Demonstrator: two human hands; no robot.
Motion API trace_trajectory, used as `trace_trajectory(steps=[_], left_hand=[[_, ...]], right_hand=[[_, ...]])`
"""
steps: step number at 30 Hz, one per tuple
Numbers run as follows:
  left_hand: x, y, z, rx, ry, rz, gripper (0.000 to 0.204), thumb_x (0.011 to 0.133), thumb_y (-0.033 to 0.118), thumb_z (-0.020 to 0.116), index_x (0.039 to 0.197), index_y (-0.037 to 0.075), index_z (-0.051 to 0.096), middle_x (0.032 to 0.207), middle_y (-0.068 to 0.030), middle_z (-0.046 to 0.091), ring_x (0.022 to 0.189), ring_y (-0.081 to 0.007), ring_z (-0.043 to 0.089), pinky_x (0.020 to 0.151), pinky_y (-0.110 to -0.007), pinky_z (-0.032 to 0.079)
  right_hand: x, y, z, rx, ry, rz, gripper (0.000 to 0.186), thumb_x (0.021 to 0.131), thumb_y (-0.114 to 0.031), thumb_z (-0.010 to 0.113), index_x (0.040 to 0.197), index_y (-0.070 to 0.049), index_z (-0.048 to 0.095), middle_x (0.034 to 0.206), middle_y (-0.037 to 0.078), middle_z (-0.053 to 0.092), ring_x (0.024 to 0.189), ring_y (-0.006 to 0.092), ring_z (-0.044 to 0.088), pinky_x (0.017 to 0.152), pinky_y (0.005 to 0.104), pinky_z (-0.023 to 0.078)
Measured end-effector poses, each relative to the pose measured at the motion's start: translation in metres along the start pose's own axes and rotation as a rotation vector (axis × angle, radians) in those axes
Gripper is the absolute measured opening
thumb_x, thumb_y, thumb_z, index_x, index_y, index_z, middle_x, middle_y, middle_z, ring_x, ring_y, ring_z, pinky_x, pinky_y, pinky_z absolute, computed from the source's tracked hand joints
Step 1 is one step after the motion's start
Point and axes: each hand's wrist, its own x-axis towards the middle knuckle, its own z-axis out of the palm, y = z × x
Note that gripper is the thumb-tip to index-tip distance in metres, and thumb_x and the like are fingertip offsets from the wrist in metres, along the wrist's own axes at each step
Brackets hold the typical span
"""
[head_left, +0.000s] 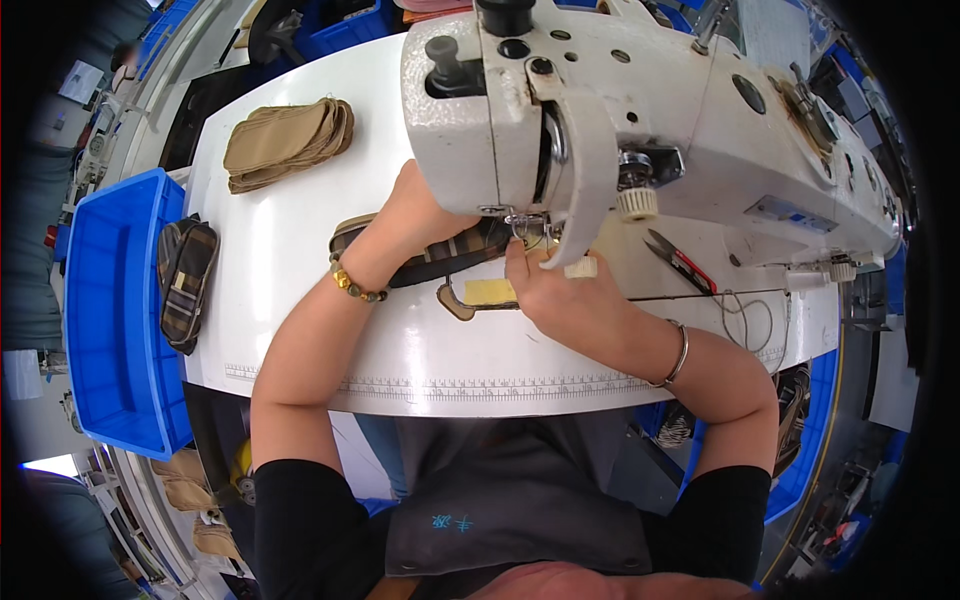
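Note:
A white industrial sewing machine stands over a white table. Under its needle lies a dark plaid fabric piece with a tan lining part showing below it. My left hand rests flat on the plaid piece, its fingers hidden behind the machine head. My right hand presses the piece down just beside the presser foot, fingers pointing toward the needle. Each wrist wears a bracelet.
A stack of tan fabric pieces lies at the table's far left. A blue bin on the left holds plaid pieces. Thread snips with red handles lie right of the needle. A printed ruler runs along the table's near edge.

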Motion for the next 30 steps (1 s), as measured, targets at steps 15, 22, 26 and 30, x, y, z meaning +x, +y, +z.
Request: trace_trajectory(steps=[15, 22, 26, 30], left_hand=[[-0.028, 0.037, -0.038, 0.364, 0.122, 0.035, 0.023, 0.080, 0.024, 0.074, 0.099, 0.011, 0.073, 0.097, -0.0056, 0.070, 0.085, -0.0257, 0.064, 0.078, -0.036, 0.048], [-0.039, 0.028, -0.030, 0.081, -0.029, 0.224, 0.030, 0.078, 0.024, 0.075, 0.106, 0.012, 0.075, 0.103, -0.0018, 0.069, 0.089, -0.0237, 0.065, 0.075, -0.035, 0.054], [-0.040, 0.024, -0.019, 0.087, -0.023, 0.213, 0.026, 0.080, 0.021, 0.075, 0.104, 0.012, 0.075, 0.103, 0.0000, 0.070, 0.091, -0.0224, 0.066, 0.074, -0.034, 0.055], [-0.039, 0.025, -0.020, 0.120, 0.050, 0.282, 0.025, 0.080, 0.020, 0.074, 0.103, 0.013, 0.075, 0.102, 0.0009, 0.070, 0.090, -0.0216, 0.067, 0.073, -0.032, 0.055]], right_hand=[[-0.002, 0.004, 0.021, 0.401, 0.167, 0.297, 0.025, 0.086, -0.008, 0.062, 0.109, 0.001, 0.068, 0.082, 0.014, 0.070, 0.071, 0.0264, 0.070, 0.060, 0.0350, 0.053], [0.009, 0.013, 0.020, 0.798, 0.218, 0.512, 0.014, 0.088, -0.011, 0.061, 0.097, -0.004, 0.069, 0.067, 0.014, 0.065, 0.064, 0.0318, 0.067, 0.057, 0.0370, 0.053], [0.011, 0.021, 0.014, 0.336, 0.178, 0.210, 0.008, 0.080, -0.010, 0.064, 0.087, -0.008, 0.068, 0.061, 0.010, 0.060, 0.057, 0.0290, 0.064, 0.049, 0.0390, 0.049], [0.010, 0.025, 0.015, 0.285, 0.246, 0.144, 0.011, 0.075, -0.009, 0.066, 0.085, -0.011, 0.068, 0.058, 0.006, 0.058, 0.052, 0.0259, 0.062, 0.044, 0.0380, 0.047]])
